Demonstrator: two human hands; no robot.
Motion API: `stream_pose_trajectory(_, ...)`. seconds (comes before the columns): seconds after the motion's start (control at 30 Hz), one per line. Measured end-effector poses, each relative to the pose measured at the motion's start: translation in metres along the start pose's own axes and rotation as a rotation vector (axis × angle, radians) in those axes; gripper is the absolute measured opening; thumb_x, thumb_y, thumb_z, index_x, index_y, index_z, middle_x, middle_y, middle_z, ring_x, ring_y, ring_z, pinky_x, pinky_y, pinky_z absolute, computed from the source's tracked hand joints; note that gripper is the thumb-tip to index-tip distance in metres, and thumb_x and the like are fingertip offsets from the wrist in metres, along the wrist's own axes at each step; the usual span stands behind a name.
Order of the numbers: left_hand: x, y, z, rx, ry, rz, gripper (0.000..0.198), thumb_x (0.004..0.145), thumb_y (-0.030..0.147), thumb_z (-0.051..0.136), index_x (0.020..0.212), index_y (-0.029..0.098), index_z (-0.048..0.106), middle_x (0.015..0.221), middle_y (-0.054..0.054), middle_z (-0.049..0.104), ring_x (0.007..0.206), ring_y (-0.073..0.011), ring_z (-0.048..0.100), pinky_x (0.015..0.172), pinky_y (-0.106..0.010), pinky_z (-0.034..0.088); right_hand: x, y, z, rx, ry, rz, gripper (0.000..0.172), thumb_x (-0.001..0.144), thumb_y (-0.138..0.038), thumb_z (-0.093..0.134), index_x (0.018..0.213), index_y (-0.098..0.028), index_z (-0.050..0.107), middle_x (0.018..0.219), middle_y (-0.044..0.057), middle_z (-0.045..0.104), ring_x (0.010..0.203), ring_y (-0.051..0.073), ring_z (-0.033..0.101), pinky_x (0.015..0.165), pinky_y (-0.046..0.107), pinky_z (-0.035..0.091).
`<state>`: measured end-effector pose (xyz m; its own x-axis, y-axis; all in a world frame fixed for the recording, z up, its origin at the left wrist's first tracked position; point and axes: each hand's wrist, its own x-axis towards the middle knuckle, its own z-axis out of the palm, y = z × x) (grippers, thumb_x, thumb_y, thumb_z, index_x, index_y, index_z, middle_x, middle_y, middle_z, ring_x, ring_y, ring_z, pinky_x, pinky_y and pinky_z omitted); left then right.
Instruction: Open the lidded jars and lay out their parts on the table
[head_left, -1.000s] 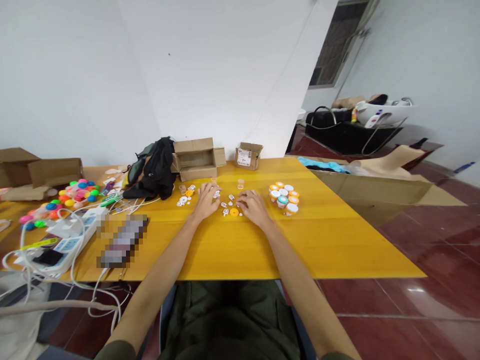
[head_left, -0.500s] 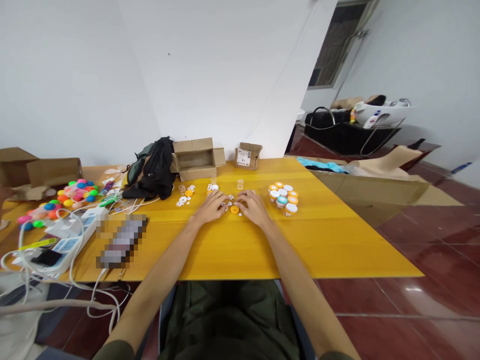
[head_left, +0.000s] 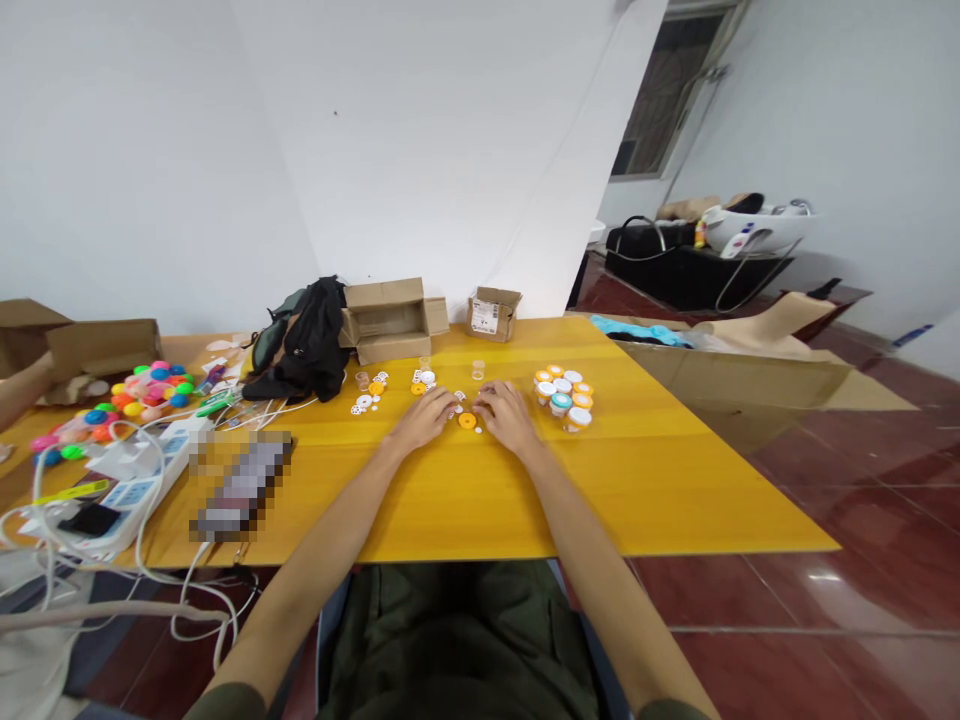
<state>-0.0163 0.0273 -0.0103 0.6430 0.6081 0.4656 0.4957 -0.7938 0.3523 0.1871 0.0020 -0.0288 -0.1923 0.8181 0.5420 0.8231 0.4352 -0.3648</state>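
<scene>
My left hand [head_left: 425, 418] rests low over the table with its fingers bent together, their tips at some small white perforated pieces [head_left: 459, 398]. Whatever those fingertips may hold is too small to make out. Facing it, my right hand [head_left: 505, 414] has curled fingers and a thumb drawn in; its fingertips hide anything between them. An orange round disc [head_left: 467, 421] lies on the table between the hands, with a small white piece [head_left: 478, 430] close by. Behind the hands stands a clear cup [head_left: 478, 370].
Several lidded cups [head_left: 564, 388] cluster right of my right hand. Loose discs [head_left: 376, 388] lie to the left. Cardboard boxes [head_left: 390, 320], a black bag [head_left: 319, 340], colourful balls [head_left: 157, 385], a power strip [head_left: 150, 480] and a phone [head_left: 247, 485] occupy the table. Another person's arm [head_left: 22, 390] reaches in at far left.
My left fingers have drawn closer together and pulled slightly back from the white pieces. My right hand has barely shifted. The other person's arm has come further into view at left.
</scene>
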Motion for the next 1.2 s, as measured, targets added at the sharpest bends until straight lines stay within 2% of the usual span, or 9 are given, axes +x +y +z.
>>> stream_pose_trajectory(0.17,0.001,0.0,0.002,-0.056,0.009,-0.015,0.019,0.098,0.02,0.047,0.102,0.023,0.065,0.097,-0.005,0.065,0.098,-0.0203,0.061,0.091,-0.036,0.052,0.001,-0.002,-0.001,-0.005,-0.012,0.012,0.015,0.088,-0.02,0.061,0.082,-0.026,0.073,0.104,0.008,0.067,0.102,0.026,0.058,0.086,0.041,0.048)
stream_pose_trajectory(0.3,0.002,0.0,0.001,-0.084,0.01,-0.042,0.021,0.098,0.018,0.046,0.104,0.022,0.065,0.098,-0.006,0.066,0.1,-0.0206,0.062,0.092,-0.037,0.052,0.003,-0.001,-0.006,0.044,-0.028,0.033,0.012,0.088,-0.035,0.066,0.093,-0.027,0.073,0.111,0.008,0.065,0.107,0.027,0.057,0.093,0.042,0.046)
stream_pose_trajectory(0.43,0.002,0.001,0.0,-0.084,0.009,-0.084,0.021,0.095,0.016,0.049,0.106,0.022,0.066,0.102,-0.006,0.067,0.103,-0.0218,0.062,0.095,-0.039,0.051,0.002,0.0,-0.017,0.124,-0.13,0.056,0.047,0.077,-0.051,0.074,0.12,-0.033,0.066,0.124,0.007,0.062,0.114,0.029,0.055,0.096,0.046,0.045)
stream_pose_trajectory(0.5,0.002,0.002,0.001,-0.083,0.002,-0.106,0.023,0.093,0.015,0.051,0.109,0.023,0.066,0.104,-0.007,0.068,0.103,-0.0221,0.063,0.096,-0.04,0.052,0.0,0.001,-0.021,0.152,-0.205,0.068,0.055,0.074,-0.052,0.077,0.124,-0.035,0.063,0.125,0.007,0.062,0.113,0.03,0.056,0.095,0.048,0.045)
stream_pose_trajectory(0.57,0.003,0.004,0.003,-0.091,-0.005,-0.126,0.025,0.093,0.016,0.052,0.112,0.023,0.066,0.106,-0.007,0.068,0.102,-0.022,0.063,0.095,-0.04,0.052,-0.001,0.001,-0.023,0.166,-0.25,0.07,0.053,0.074,-0.049,0.077,0.123,-0.035,0.063,0.125,0.007,0.063,0.112,0.031,0.056,0.094,0.049,0.046)
stream_pose_trajectory(0.67,0.003,0.005,0.006,-0.1,0.004,-0.152,0.025,0.093,0.019,0.052,0.113,0.023,0.067,0.105,-0.007,0.067,0.1,-0.0218,0.064,0.095,-0.04,0.053,-0.002,0.002,-0.022,0.166,-0.247,0.061,0.045,0.078,-0.047,0.074,0.121,-0.033,0.064,0.124,0.007,0.065,0.113,0.031,0.056,0.093,0.049,0.046)
stream_pose_trajectory(0.97,0.003,0.004,0.008,-0.074,0.028,-0.117,0.026,0.096,0.022,0.05,0.117,0.022,0.065,0.115,-0.009,0.064,0.112,-0.0232,0.06,0.103,-0.044,0.048,0.002,0.011,-0.013,0.214,-0.096,0.014,0.031,0.085,-0.042,0.068,0.111,-0.027,0.069,0.116,0.008,0.07,0.107,0.027,0.062,0.095,0.045,0.047)
stream_pose_trajectory(1.07,0.001,0.004,0.012,-0.049,-0.012,-0.082,0.03,0.095,0.029,0.054,0.124,0.023,0.061,0.125,-0.01,0.06,0.12,-0.0246,0.056,0.106,-0.044,0.046,0.003,0.018,-0.009,0.245,-0.025,0.043,0.019,0.091,-0.034,0.059,0.102,-0.026,0.071,0.111,0.008,0.072,0.107,0.026,0.063,0.099,0.044,0.047)
stream_pose_trajectory(1.2,0.0,0.007,0.016,-0.024,-0.061,-0.078,0.041,0.095,0.035,0.054,0.135,0.024,0.052,0.132,-0.012,0.056,0.126,-0.026,0.051,0.11,-0.045,0.043,0.005,0.024,-0.004,0.264,0.007,0.104,0.021,0.09,-0.021,0.053,0.092,-0.025,0.074,0.107,0.008,0.075,0.104,0.025,0.066,0.1,0.044,0.048)
